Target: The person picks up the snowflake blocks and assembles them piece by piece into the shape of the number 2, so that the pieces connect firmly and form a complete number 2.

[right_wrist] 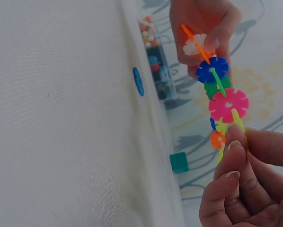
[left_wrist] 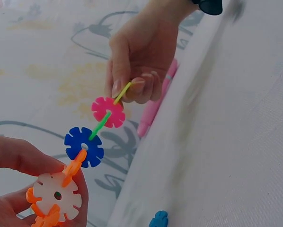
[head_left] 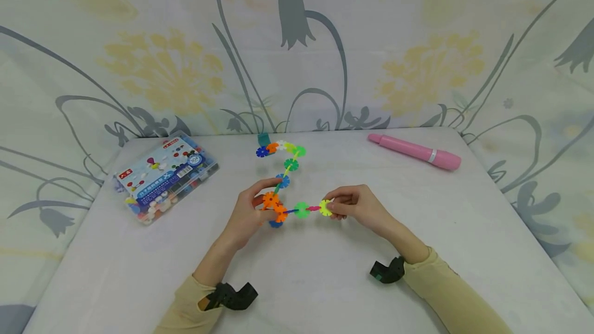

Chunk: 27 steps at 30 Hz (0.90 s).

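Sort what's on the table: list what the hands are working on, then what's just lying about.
In hand:
chain of snowflake discs
left hand gripping its orange discs
right hand pinching the yellow end disc

Lying about:
parts box
pink pen
loose blue disc

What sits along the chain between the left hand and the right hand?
In the head view, a green disc and a pink disc link the left hand to the right hand. The left wrist view adds a blue disc there.

Pale yellow sleeves [head_left: 445, 277], black wrist-worn cameras [head_left: 230, 296], bare hands
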Each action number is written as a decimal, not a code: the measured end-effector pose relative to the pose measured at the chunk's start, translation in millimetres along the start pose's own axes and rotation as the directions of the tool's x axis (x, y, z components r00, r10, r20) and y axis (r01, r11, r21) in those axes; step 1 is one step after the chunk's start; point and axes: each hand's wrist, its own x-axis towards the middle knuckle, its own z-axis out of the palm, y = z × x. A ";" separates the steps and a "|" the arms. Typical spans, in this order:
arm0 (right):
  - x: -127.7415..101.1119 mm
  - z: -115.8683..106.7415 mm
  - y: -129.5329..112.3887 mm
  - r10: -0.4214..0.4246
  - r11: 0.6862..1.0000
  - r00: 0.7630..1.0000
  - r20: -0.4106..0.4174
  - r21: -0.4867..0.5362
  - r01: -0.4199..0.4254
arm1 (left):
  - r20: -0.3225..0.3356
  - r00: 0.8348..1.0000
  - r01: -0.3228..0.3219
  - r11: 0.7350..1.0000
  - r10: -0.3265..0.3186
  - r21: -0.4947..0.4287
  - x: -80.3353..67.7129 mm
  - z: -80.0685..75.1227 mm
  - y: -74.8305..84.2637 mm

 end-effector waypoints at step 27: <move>0.0 4.6 4.8 -0.031 0.999 0.999 0.021 -0.037 0.032 | 0.001 1.000 -0.021 0.998 0.021 0.067 -1.7 2.0 -1.8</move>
